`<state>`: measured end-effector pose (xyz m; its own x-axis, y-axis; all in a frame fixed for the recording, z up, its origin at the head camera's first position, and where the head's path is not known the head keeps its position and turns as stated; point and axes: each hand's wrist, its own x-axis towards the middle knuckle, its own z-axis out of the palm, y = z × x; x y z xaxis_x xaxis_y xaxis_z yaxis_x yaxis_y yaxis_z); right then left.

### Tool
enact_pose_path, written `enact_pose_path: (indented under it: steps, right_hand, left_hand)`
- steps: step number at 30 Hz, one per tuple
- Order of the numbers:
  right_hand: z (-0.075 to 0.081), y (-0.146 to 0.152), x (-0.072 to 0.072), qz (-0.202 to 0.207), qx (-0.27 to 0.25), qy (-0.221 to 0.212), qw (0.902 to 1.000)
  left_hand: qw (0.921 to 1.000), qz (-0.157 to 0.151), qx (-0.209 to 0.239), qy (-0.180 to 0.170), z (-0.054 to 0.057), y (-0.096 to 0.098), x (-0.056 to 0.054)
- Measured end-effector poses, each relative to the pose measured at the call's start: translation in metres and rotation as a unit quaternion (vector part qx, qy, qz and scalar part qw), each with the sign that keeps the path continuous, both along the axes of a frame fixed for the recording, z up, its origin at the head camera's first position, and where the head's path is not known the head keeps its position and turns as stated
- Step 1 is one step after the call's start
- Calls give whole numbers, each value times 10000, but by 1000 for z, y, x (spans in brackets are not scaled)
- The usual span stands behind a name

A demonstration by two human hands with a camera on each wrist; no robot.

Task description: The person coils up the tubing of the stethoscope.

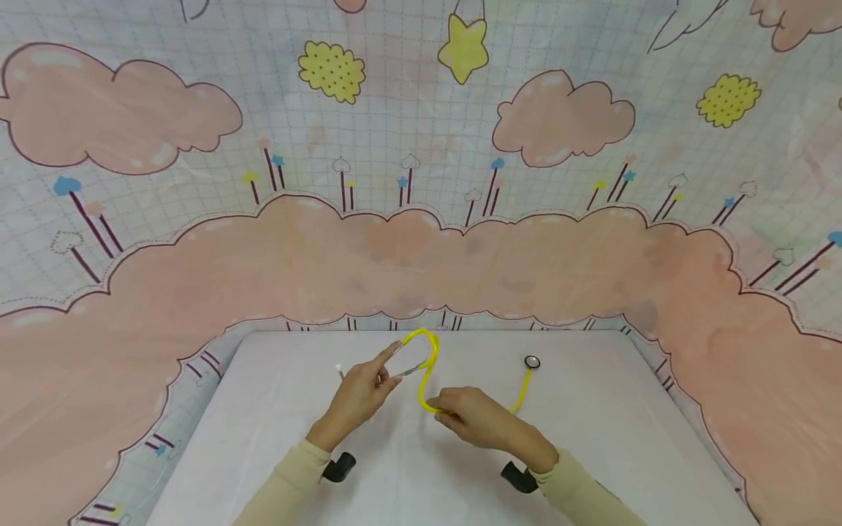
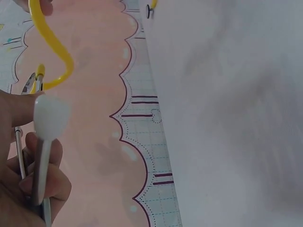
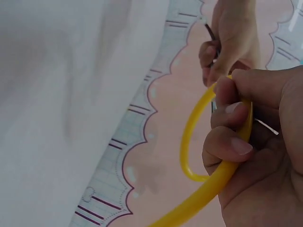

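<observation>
A stethoscope with yellow tubing [image 1: 424,383] is held up between both hands above the white table. My left hand [image 1: 360,391] grips its metal ear tubes, and a whitish eartip [image 2: 49,116] sticks out past the fingers in the left wrist view. My right hand [image 1: 473,416] holds the yellow tube, fingers curled round it in the right wrist view. Beyond that hand the tube runs on to the round chest piece [image 1: 532,362] at the right. Part of the tube is hidden behind the right hand.
The white table [image 1: 283,467] reaches back to a patterned cloth backdrop [image 1: 460,270] with clouds and stars. Dark pieces, apparently wrist-camera mounts, show at the left wrist [image 1: 338,467] and the right wrist [image 1: 520,477].
</observation>
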<state>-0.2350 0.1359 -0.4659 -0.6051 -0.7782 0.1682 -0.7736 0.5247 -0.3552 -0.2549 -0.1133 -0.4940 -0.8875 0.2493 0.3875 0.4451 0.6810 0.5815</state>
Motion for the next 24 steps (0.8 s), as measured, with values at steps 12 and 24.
enact_pose_path:
  steps: [12, 24]
  right_hand:
    - [15, 10, -8, 370, -1149, 733, 9900]
    - [33, 12, -17, 413, -1184, 820, 9887]
  left_hand:
    - [9957, -673, -630, -101, 5, 1, 6]
    - [9785, -1765, -1010, -355, 9, 11, 16]
